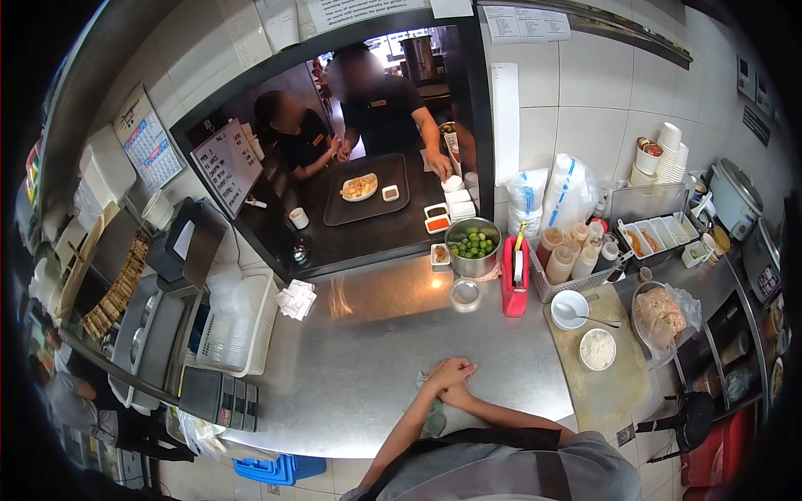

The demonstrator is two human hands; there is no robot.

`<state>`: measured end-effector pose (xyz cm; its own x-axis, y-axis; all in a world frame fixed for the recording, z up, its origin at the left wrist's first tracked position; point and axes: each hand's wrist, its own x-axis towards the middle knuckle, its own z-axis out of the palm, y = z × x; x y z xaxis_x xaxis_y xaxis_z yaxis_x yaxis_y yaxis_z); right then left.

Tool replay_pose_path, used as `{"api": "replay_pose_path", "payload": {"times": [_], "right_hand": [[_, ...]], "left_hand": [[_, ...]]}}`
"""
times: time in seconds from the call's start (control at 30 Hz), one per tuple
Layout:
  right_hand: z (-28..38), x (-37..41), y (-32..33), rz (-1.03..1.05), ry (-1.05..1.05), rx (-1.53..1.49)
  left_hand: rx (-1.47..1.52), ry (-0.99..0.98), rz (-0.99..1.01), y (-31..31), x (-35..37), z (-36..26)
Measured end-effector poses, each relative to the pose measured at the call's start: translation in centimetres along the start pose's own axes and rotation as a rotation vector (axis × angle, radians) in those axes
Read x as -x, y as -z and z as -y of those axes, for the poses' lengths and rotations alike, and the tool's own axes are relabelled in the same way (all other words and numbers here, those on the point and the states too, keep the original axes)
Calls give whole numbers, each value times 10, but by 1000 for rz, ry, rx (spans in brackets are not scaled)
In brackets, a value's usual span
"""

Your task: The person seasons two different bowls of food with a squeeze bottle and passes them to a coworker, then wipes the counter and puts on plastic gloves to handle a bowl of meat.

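My left hand rests across my right hand over the steel counter. The left fingers appear laid out rather than curled, with no object visible in them. Most of the right fingers are hidden under the left hand and wrist. A green cloth lies on the counter beneath and beside my hands, showing left of the wrists. Whether the right hand grips it cannot be made out.
A pot of limes and a red holder stand at the counter's back. Rightward are sauce bottles and a cutting board with white bowls. Beyond the hatch, two people stand by a tray. Plastic containers sit left.
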<state>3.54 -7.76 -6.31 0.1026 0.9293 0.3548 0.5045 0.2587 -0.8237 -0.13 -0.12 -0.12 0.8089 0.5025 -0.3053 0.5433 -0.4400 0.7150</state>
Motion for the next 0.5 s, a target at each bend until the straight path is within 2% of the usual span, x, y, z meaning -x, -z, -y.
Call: {"api": "replay_pose_path", "payload": {"times": [0.13, 0.27, 0.5], "right_hand": [[4, 0, 3, 8, -4, 14], [4, -2, 3, 15, -24, -23], [-15, 4, -9, 2, -68, 23]], "left_hand": [[-1, 18, 7, 17, 17, -28], [69, -5, 25, 12, 11, -19], [-1, 10, -5, 14, 14, -24]]}}
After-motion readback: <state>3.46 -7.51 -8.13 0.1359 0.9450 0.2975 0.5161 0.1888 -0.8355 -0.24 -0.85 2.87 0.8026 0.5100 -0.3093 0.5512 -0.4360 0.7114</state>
